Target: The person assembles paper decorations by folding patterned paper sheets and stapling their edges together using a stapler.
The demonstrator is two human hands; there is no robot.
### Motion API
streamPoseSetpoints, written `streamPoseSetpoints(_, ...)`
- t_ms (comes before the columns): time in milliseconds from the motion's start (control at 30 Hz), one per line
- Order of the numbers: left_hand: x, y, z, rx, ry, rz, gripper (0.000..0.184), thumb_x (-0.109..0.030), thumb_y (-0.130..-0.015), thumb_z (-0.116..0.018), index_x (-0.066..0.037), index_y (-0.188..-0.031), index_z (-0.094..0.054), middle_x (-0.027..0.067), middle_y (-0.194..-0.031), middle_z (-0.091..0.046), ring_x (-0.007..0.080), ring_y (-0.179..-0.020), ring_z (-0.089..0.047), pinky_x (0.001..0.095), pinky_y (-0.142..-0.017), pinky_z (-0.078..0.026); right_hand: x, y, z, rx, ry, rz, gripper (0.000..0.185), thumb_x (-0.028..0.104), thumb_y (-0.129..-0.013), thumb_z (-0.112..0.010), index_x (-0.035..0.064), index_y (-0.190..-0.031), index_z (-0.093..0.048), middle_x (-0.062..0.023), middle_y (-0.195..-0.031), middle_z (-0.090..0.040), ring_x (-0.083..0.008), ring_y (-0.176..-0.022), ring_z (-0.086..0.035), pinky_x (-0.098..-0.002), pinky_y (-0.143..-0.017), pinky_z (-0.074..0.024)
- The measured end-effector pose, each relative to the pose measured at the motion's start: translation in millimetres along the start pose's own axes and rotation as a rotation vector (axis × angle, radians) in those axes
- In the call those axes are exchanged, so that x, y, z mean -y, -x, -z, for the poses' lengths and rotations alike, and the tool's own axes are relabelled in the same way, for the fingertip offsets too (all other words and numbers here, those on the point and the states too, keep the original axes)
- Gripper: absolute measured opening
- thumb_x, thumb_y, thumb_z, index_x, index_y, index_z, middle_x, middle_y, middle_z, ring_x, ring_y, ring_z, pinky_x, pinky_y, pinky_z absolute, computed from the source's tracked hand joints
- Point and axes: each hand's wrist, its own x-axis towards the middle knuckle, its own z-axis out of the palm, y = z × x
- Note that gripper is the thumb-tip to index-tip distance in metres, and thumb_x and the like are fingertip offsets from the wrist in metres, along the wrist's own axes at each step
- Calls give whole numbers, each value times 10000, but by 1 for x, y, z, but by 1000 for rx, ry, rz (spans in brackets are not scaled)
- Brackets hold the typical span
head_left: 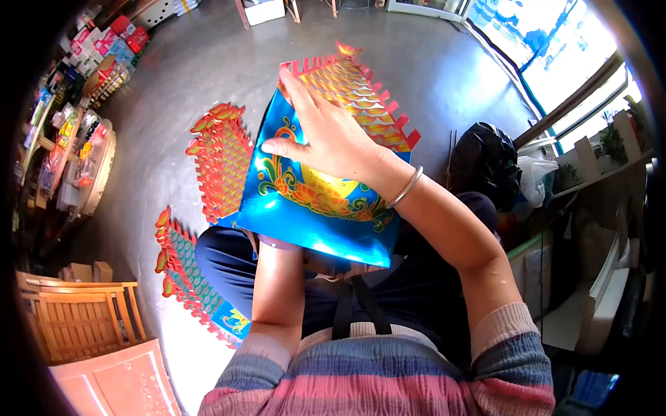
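A shiny blue printed paper piece (312,232) with an orange floral pattern lies over my lap, tilted. It joins a gold scale-patterned, roof-like section (361,90) with red notched edges. My right hand (329,132) rests on the blue face, fingers stretched toward the upper left edge and thumb spread apart. My left hand (276,243) reaches under the lower left edge; its fingers are hidden behind the sheet. To the left stand several similar red-and-gold roof pieces (223,166), stacked closely. Green-scaled pieces (184,253) with red edges lie nearer to me.
Shelves of packaged goods (76,152) line the left side. A wooden folding chair (76,315) stands at lower left. On the right are a black plastic bag (485,159), a white bag (534,173) and a glass door (548,48). Grey floor (229,55) stretches ahead.
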Motion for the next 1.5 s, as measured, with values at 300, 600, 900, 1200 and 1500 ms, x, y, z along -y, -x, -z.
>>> streamPoseSetpoints(300,5,-2,-2,8,12,15,485,-272,-874,-563,-54,-1289,-442,112,-1252,-516,266,-1120,-515,423,-921,-432,-1,24,-7,-23,164,86,667,493,-815,-597,55,-1297,-456,-215,-1389,-347,-386,-1290,-313,-507,-1049,-244)
streamPoseSetpoints(600,1,0,1,3,13,26,482,-276,-876,-560,-57,-1289,-443,112,-1252,-516,267,-1114,-519,424,-915,-436,-31,80,37,-293,306,-341,412,337,-855,-590,71,-1170,-589,-215,-1253,-484,-379,-1209,-416,-449,-1001,-335)
streamPoseSetpoints(900,3,4,1,2,10,44,479,-279,-878,-557,-60,-1289,-444,112,-1252,-516,267,-1108,-522,425,-910,-439,-60,81,27,-428,-605,-486,380,226,-883,-593,10,-1194,-564,-109,-994,-620,-193,-927,-590,-287,-814,-470)
streamPoseSetpoints(1200,14,-14,-11,42,24,65,477,-282,-880,-554,-63,-1288,-445,112,-1253,-516,268,-1103,-526,425,-904,-443,-16,35,16,-307,-175,-282,623,225,-938,-517,18,-1425,-187,-190,-1169,-569,-229,-1013,-589,-293,-858,-443)
streamPoseSetpoints(1500,5,-13,-13,73,18,69,474,-286,-882,-551,-66,-1288,-446,113,-1253,-515,268,-1097,-529,426,-899,-446,-20,45,6,-108,105,-7,619,427,-839,-599,69,-1316,-436,-203,-1342,-423,-387,-1253,-366,-498,-1023,-297)
